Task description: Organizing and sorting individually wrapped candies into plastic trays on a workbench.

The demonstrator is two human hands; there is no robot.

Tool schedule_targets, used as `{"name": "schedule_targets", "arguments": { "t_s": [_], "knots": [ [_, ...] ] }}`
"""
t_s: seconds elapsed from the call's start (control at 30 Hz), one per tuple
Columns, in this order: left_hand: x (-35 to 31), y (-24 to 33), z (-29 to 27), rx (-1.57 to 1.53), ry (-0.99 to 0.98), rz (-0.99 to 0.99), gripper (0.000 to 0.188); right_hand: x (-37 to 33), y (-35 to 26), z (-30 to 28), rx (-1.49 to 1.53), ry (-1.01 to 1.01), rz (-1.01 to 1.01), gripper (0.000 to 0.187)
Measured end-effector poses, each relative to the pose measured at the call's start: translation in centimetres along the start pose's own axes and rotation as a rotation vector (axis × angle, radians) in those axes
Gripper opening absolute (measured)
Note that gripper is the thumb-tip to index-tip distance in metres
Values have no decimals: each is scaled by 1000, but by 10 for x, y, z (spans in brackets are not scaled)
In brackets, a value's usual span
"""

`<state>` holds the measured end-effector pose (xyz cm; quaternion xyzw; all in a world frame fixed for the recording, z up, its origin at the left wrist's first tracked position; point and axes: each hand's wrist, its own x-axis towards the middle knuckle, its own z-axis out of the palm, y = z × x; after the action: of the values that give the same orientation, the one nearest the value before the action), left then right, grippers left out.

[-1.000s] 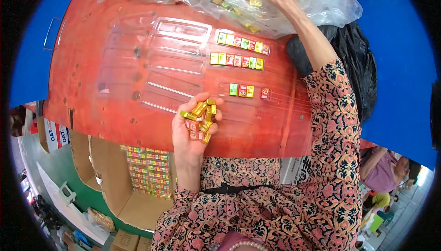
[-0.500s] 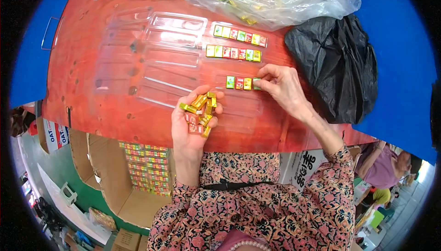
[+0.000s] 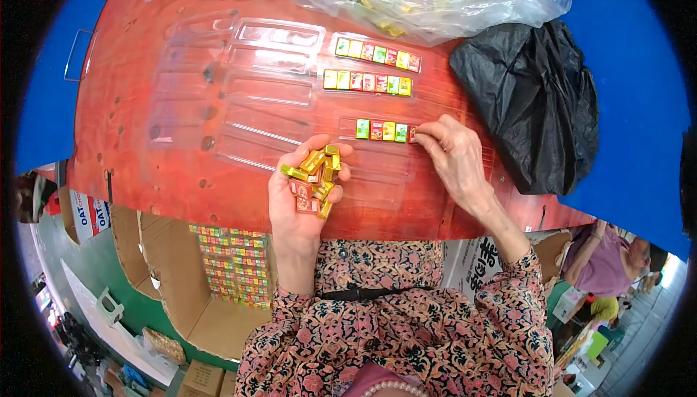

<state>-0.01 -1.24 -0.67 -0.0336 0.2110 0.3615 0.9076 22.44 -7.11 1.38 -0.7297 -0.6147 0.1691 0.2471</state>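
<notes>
My left hand point(image 3: 284, 197) is cupped palm up above the table's near part, fingers curled round a heap of small wrapped candies point(image 3: 314, 168) in gold and red. With thumb and fingertips my right hand point(image 3: 462, 165) pinches a red candy point(image 3: 412, 134) at the right end of a short row. That row point(image 3: 389, 131), green, red, yellow and green, lies in a clear plastic tray point(image 3: 348, 128). Two fuller rows sit farther back, an upper candy row point(image 3: 377, 54) and a lower candy row point(image 3: 367, 83), each in its own tray slot.
More clear trays point(image 3: 279, 34) lie to the left on the red table point(image 3: 145, 186). A clear bag point(image 3: 494, 5) of loose candies stretches along the back. On the right lies a black plastic bag point(image 3: 530, 107). Below the table, a cardboard box point(image 3: 170, 281) holds packed candy sheets point(image 3: 236, 266).
A green candy now rests in the row where my right hand was. My right hand has shifted slightly right and holds a red one at the row's end. The left hand has barely moved.
</notes>
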Motion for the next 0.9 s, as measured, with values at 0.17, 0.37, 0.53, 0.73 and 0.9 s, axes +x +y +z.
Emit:
{"name": "schedule_targets", "arguments": {
  "t_s": [0.17,0.37,0.53,0.73,0.9],
  "knots": [
    [1,-2,-1,-3,-17,-1,38,-8,-16,-1,27,-74,42,12],
    [2,-3,2,-5,-11,0,38,-21,-15,-2,-51,-40,71,16],
    [4,-5,5,7,30,-13,34,-27,-19,4,-6,-30,81,20],
    [4,-4,6,22,46,-9,32,-22,-6,6,239,-89,110,22],
    [5,-4,5,28,65,-3,33,-17,3,2,634,-111,392,21]
  ]
}}
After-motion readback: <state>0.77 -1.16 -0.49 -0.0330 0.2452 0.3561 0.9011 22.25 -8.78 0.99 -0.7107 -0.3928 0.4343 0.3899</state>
